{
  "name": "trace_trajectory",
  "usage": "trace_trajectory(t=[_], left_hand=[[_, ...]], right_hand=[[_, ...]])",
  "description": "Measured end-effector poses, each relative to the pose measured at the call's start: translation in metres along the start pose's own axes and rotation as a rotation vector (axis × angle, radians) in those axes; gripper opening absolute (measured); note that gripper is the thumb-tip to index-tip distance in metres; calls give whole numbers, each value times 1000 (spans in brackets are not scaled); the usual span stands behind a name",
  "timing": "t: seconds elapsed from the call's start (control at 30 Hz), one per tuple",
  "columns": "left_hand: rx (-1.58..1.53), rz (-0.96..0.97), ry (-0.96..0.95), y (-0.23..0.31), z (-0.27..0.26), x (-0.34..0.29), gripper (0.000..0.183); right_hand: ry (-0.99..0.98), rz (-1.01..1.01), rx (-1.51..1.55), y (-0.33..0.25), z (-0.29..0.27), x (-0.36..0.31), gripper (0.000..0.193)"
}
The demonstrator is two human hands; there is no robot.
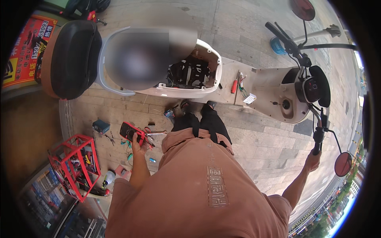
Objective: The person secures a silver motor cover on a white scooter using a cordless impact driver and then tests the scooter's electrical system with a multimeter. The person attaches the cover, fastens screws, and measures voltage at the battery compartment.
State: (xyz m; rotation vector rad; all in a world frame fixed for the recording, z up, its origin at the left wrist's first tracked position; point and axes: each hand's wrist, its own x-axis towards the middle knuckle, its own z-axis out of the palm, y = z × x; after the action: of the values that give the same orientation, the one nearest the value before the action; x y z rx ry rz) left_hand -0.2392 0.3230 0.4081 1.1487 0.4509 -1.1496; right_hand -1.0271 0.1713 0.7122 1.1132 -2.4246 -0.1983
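In my left hand [137, 146] is a red and black multimeter [127, 131], held over the loose tools on the pavement. My right hand [312, 162] is wrapped round the black grip [318, 137] of a scooter's handlebar, below a round mirror [343, 164]. The cream scooter stands crosswise before me, its dark display [312, 88] at the right. Its under-seat compartment [189, 73] is uncovered and shows dark parts and wires; a blurred patch hides the area left of it. A red-handled screwdriver [234, 86] lies on the footboard beside wires and a white label [249, 98].
A red tool rack [75, 143] full of tools stands at the left. Near it are a blue box [101, 126] and scattered pliers. A blue power tool [169, 114] lies by my feet. Behind the scooter's front stands a blue bucket [278, 46]. A black rear box [77, 59] juts out left.
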Motion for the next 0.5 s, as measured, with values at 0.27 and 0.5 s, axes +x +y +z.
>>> trace_trajectory(t=[0.27,0.5], left_hand=[[-91,12,253,-12,-26,-13,23],[-205,82,367,-36,-46,-34,27]], right_hand=[[-55,88,-42,6,9,10,41],[-2,65,-126,13,14,15,39]])
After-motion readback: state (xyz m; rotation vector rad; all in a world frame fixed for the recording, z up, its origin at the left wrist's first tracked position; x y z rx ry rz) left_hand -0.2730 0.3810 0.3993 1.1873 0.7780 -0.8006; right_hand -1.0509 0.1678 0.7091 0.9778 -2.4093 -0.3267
